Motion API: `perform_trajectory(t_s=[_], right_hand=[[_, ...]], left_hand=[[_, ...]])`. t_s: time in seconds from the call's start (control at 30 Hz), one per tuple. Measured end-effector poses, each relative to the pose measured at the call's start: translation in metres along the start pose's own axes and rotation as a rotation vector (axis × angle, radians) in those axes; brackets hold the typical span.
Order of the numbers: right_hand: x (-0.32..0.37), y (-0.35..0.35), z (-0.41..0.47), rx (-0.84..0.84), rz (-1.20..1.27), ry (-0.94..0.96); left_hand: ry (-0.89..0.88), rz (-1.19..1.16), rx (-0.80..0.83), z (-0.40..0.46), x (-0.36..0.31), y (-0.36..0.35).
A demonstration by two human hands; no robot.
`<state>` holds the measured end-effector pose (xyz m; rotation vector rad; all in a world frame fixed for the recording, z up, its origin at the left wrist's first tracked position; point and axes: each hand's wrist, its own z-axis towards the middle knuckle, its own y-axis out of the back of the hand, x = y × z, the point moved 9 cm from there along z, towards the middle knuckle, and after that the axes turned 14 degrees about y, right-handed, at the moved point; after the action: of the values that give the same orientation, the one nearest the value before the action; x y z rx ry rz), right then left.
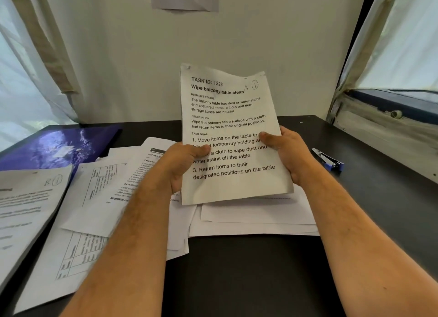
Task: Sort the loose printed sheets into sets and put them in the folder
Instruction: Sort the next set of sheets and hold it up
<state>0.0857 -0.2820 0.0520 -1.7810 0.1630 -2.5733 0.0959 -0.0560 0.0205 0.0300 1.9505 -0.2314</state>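
Left hand [182, 165] and right hand [288, 154] grip clamps printed sheet [227, 136], thumbs hiding some text

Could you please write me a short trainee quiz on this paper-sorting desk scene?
1. True or false: only one hand holds the raised sheet.
2. What lies nearest the right hand? A purple folder; B stapler; C sheet marked R1.
3. Fill in: the raised sheet's handwritten mark reads ___.

Key: 1 false, the left hand grips it too; 2 B; 3 A1.
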Motion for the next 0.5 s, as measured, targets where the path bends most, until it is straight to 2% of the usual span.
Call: perform_trajectory(t_s=[0.13,0.33,0.5], right_hand=[[-0.006,0.001,-0.001,0.023,-0.010,-0.062],[-0.006,0.011,0.001,-0.069,-0.027,-0.070],[-0.015,0.014,-0.003,-0.068,-0.026,-0.167]], left_hand=[[0.062,-0.013,0.069,-0.001,0.005,-0.002],[0.157,0.016,0.191,-0.003,0.016,-0.010],[0.202,0.045,0.236,-0.006,0.024,-0.011]])
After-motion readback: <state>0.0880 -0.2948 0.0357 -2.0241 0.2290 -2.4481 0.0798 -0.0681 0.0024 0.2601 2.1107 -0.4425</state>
